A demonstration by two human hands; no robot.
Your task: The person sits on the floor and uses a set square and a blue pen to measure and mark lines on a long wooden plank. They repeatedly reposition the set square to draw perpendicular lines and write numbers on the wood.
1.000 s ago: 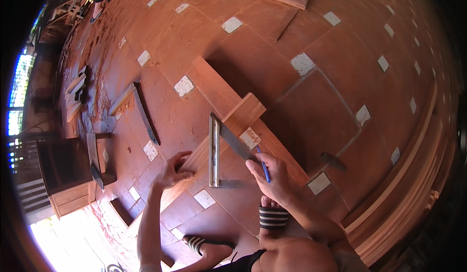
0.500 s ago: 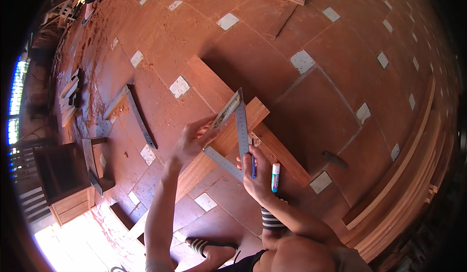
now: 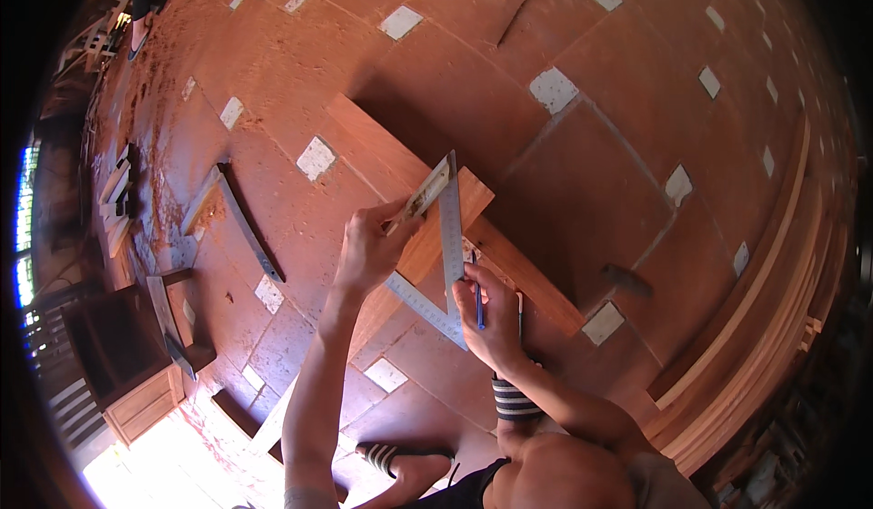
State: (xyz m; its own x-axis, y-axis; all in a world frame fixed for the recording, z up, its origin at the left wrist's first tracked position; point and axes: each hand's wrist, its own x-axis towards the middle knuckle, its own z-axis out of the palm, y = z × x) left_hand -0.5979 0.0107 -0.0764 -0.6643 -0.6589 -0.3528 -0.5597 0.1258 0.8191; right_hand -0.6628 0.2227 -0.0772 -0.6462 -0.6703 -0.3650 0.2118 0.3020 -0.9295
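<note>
Tiled red floor carries a long wooden board. Left hand has its grip clamped on a metal square lying across the board; right hand pinches a blue pen beside the blade. Risk: the square slips under light pressure and the line skews.

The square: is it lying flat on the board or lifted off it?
Flat. The square lies across the board; the left hand presses its stock down, and the right hand holds a pen at its blade.
</note>
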